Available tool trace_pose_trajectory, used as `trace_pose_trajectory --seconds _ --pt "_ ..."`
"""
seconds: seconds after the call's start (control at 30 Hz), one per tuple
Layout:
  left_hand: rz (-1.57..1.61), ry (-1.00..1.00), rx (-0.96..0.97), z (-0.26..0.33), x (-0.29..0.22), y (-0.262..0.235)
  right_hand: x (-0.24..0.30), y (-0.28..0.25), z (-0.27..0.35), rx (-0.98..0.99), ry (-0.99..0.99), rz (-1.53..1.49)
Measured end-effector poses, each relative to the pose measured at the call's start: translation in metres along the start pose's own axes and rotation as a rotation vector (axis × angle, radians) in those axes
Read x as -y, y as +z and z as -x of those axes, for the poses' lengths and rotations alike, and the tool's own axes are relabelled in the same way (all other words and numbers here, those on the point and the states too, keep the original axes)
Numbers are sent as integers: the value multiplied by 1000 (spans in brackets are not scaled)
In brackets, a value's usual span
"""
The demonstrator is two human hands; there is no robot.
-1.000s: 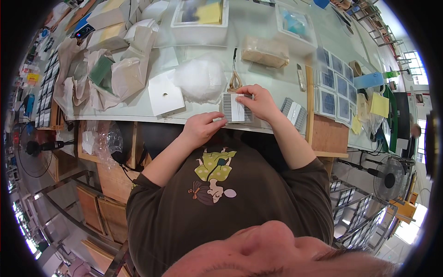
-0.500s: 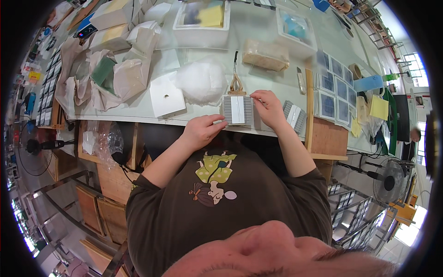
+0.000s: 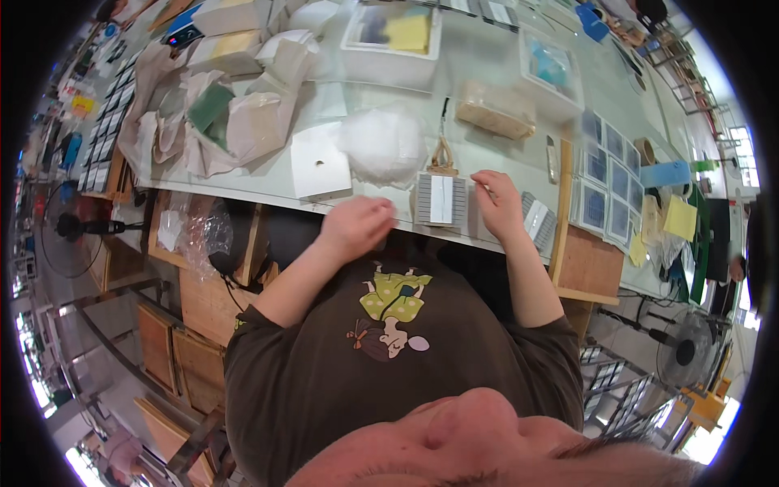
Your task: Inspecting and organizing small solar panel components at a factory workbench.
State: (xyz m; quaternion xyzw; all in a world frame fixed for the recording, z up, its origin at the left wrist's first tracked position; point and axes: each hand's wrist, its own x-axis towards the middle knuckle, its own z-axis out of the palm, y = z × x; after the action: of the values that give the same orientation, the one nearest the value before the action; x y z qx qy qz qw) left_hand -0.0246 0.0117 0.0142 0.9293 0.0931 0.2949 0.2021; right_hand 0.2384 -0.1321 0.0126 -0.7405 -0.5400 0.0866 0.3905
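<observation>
A grey ridged rectangular block [image 3: 427,200] with a white strip [image 3: 441,200] down its middle lies near the table's front edge. To its left, my left hand [image 3: 355,227] hovers apart from it, fingers bent inward and smeared by motion. My right hand [image 3: 501,208] is just right of the block, not touching it. Its fingers are loosely bent and apart, with nothing visible in them. Directly behind the block lies a brown looped tool [image 3: 441,154] with a dark thin end. A second grey ridged block [image 3: 536,217] sits beyond my right hand, partly hidden by it.
Left of the block are a white box [image 3: 320,166], a wad of white padding [image 3: 381,144] and crumpled paper around a green piece [image 3: 211,112]. Behind stand white foam boxes [image 3: 389,66] and a brown wrapped bundle [image 3: 495,109]. A wooden tray edge [image 3: 561,207] and blue panels lie right.
Both hands have drawn away from the grey block, the left toward me and the right outward. The block stays on the table while the whole view has shifted slightly.
</observation>
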Motion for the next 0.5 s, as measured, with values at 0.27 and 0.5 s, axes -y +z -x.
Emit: trace_pose_trajectory --seconds 0.27,0.5 --pt "-225 -462 226 3 65 -86 -5 -3 8 0 139 -91" --pt "272 -695 268 0 77 -102 -2 -6 10 -14 132 -78"
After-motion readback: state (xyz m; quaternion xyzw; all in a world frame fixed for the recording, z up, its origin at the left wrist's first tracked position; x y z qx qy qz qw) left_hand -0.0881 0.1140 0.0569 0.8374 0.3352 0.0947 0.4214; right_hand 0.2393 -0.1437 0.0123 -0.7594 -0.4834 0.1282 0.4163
